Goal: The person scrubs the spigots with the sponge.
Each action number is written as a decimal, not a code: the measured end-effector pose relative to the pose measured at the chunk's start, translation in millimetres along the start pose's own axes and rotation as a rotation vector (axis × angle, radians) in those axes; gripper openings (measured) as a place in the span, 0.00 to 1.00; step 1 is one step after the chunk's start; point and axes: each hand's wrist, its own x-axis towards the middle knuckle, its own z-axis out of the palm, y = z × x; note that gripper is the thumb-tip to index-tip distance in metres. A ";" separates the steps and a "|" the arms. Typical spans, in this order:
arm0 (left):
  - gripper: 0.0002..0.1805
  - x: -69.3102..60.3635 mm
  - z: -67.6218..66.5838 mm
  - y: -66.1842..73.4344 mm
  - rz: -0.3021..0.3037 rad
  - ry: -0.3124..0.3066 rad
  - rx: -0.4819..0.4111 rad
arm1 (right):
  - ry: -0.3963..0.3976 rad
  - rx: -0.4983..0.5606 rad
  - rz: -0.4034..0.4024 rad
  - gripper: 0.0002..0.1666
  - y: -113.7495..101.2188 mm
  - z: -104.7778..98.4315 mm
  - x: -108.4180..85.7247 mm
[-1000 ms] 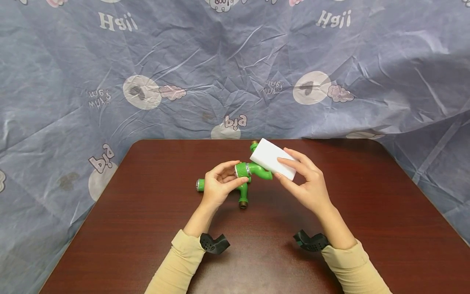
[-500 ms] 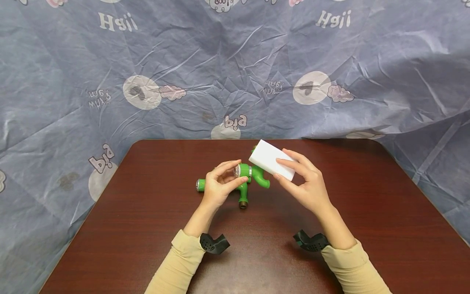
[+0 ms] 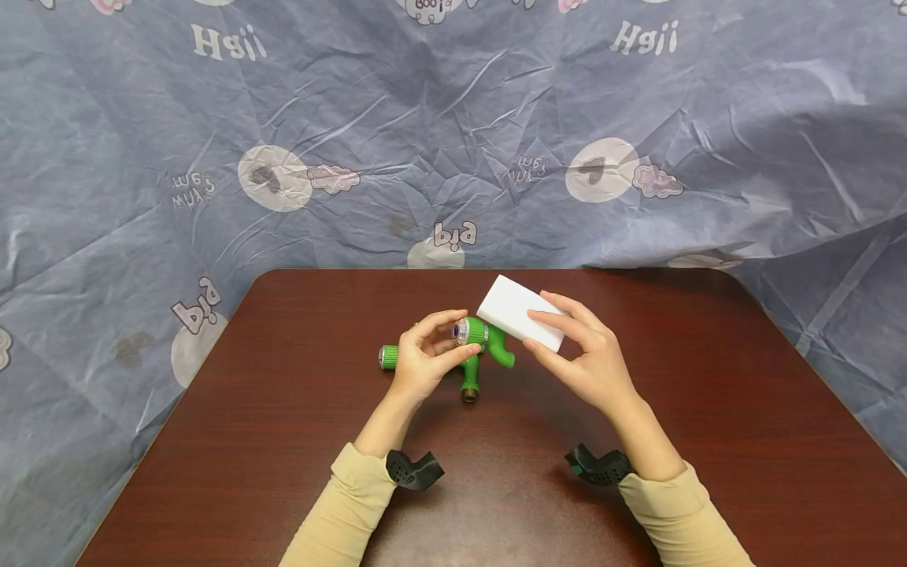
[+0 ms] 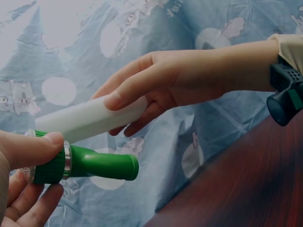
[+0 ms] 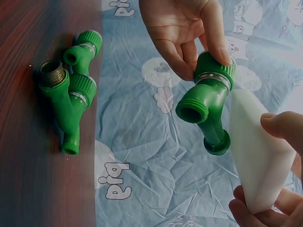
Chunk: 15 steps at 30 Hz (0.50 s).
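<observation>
Sleeved in cream [image 3: 343, 496], you pinch a green tap [image 5: 213, 101] by its ribbed knob in your left hand [image 3: 421, 358], while your right hand [image 3: 591, 350] grips a white block [image 3: 516, 309] just right of that held tap — whether the two touch cannot be told. Lower than the held tap, on a brown table [image 3: 496, 512], lie a brass-ended tap [image 5: 70, 116] and a second loose tap [image 5: 84, 56]. Beyond the held tap hangs a wrinkled blue-grey cloth [image 3: 425, 142] — its print reads "Why me?", "BOO!" and what resembles "bia".
</observation>
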 end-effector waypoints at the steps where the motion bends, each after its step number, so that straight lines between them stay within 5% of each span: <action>1: 0.26 0.0 0.1 0.1 0.005 -0.002 0.003 | 0.000 -0.008 -0.001 0.24 1.3 0.2 -0.5; 15: 0.26 -1.1 3.4 2.7 -0.027 -0.017 0.111 | -0.077 -0.270 -0.125 0.20 2.6 8.3 -4.1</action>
